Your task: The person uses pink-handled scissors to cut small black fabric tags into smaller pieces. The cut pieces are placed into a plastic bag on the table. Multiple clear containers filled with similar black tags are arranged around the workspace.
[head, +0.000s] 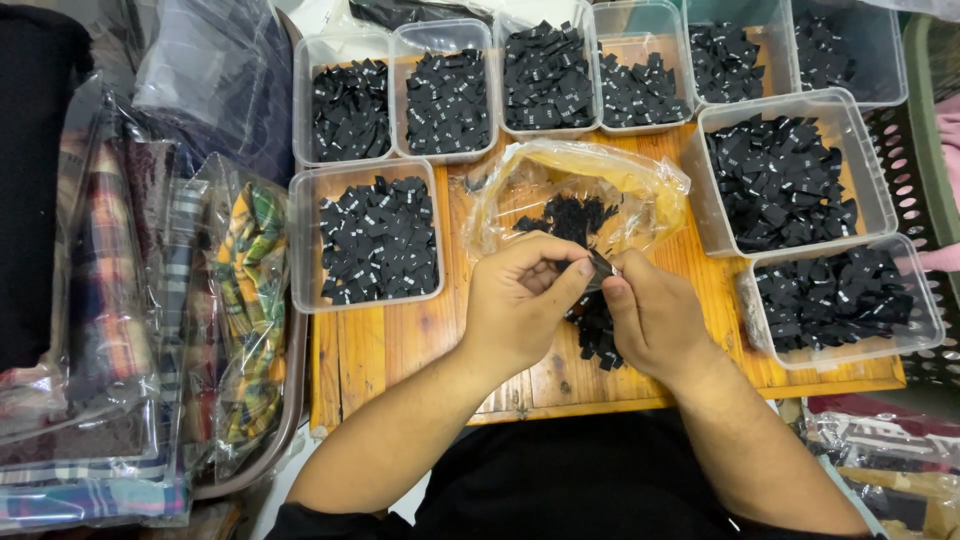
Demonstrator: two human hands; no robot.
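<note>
Black woven fabric label (601, 268), mostly hidden between both hands' fingertips, its direction unclear, is pinched by left hand (515, 305) and right hand (655, 318) above the wooden table (400, 350).

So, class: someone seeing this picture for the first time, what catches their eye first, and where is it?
Probably the clear plastic tubs heaped with small black labels, ringing the wooden board along the top and right. Next, the left hand and right hand meeting at centre, pinching one black label above a loose pile. Behind them lies an open clear bag.
</note>
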